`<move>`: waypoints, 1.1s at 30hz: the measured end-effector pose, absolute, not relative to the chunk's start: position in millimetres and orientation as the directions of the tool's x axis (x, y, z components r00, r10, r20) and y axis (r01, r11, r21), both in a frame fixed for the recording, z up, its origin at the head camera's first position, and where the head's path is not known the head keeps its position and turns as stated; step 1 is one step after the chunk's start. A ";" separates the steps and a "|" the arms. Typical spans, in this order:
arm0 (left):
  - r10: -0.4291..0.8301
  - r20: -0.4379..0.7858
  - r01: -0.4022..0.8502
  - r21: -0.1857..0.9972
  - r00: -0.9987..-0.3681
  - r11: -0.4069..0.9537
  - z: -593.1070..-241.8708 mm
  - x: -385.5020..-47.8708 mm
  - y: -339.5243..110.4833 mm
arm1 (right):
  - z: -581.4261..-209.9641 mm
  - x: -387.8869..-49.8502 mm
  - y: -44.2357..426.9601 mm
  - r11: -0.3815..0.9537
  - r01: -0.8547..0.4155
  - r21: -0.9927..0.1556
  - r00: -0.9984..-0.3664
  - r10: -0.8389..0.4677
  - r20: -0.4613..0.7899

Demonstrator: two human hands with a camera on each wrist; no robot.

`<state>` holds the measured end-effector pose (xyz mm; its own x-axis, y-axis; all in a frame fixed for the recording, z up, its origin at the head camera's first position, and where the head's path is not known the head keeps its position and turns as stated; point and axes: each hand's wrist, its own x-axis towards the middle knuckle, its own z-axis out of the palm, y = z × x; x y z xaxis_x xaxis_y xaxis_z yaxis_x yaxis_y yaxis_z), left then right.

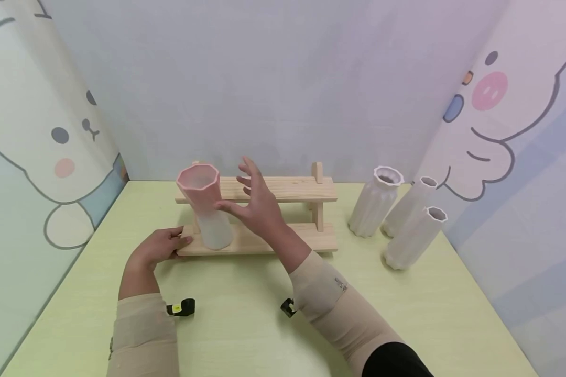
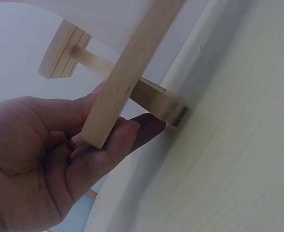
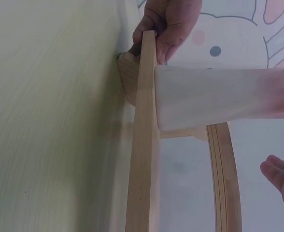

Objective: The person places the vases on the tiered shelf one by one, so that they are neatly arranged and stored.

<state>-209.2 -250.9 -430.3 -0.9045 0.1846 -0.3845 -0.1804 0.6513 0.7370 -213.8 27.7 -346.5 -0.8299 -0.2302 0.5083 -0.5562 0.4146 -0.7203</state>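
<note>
A pink-to-white faceted vase [image 1: 213,222] stands upright on the lower board of a two-tier wooden rack [image 1: 283,238], near its left end. My left hand [image 1: 158,247] grips that end of the lower board. In the left wrist view, the thumb lies over the board [image 2: 127,72] and curled fingers support it from below. My right hand [image 1: 262,210] is raised just right of the vase, fingers spread; its thumb overlaps the vase's edge in the head view, and I cannot tell whether it touches. The right wrist view shows only some of its fingertips.
To the right of the rack stand three white fluted vases: a wider one [image 1: 374,201] and two slimmer ones, one behind [image 1: 409,207] and one in front [image 1: 412,240]. A curtain [image 1: 273,94] with cartoon animals hangs behind the pale yellow table [image 1: 236,335].
</note>
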 end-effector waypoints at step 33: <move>0.170 -0.381 -0.181 0.729 -0.909 0.661 -433.6 -208.7 -250.2 | -366.3 -210.3 92.6 0.340 -0.553 -0.761 -0.832 -0.185 0.522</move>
<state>-208.7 -250.2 -433.6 -0.9090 0.1700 -0.3806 -0.1815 0.6606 0.7285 -210.3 92.6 -366.3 -0.8325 -0.1850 0.5223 -0.5529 0.3398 -0.7608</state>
